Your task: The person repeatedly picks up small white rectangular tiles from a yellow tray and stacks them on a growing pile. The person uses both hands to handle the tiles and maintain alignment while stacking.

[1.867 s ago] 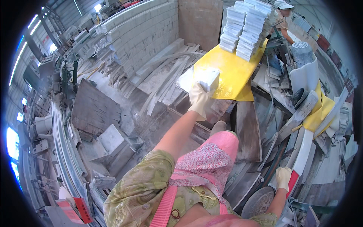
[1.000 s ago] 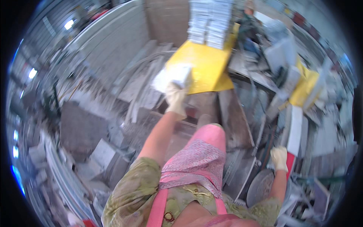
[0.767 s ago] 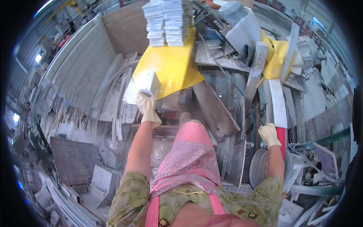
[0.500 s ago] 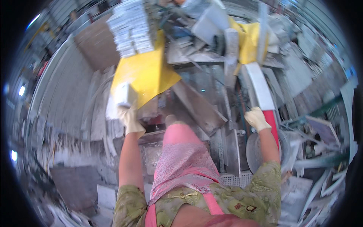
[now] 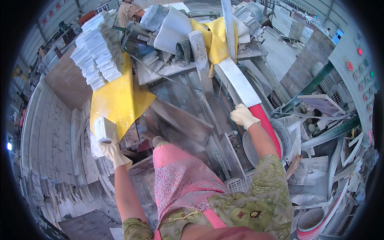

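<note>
Head view: left hand point(image 5: 112, 151) grip clamps white stone block point(image 5: 105, 129) (above its fingers); right hand point(image 5: 243, 116) grasps lever point(image 5: 248, 90).

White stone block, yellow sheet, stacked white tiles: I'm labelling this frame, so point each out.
white stone block point(image 5: 105, 129), head view, front face, in the left hand point(image 5: 112, 151).
yellow sheet point(image 5: 116, 100), head view, bare middle.
stacked white tiles point(image 5: 98, 60), head view, stack's side.

- We see only the torso of the person point(image 5: 129, 10) beyond the stack of white tiles point(image 5: 99, 48); the top rim cuts off the rest.
- Our left glove point(image 5: 113, 150) hides the underside of the white block point(image 5: 104, 129).
</note>
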